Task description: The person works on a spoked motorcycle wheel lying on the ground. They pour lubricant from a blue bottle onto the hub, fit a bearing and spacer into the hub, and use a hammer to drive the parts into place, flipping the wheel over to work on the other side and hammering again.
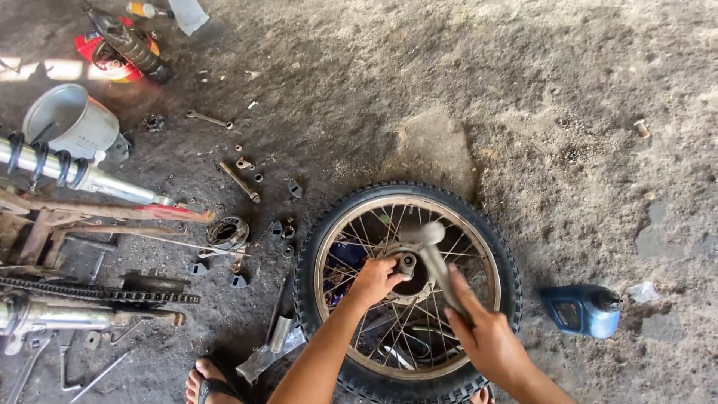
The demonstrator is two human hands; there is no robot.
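Observation:
A spoked motorcycle wheel with its tyre lies flat on the dirty concrete floor. My left hand grips a short metal rod standing at the hub in the wheel's centre. My right hand holds the handle of a hammer, whose blurred head hovers just above the rod. My left foot in a sandal rests beside the tyre at the bottom.
A blue oil bottle stands right of the wheel. To the left lie a bearing part, small bolts and nuts, a wrench, a drive chain, a shock absorber, a metal pot and a red tool.

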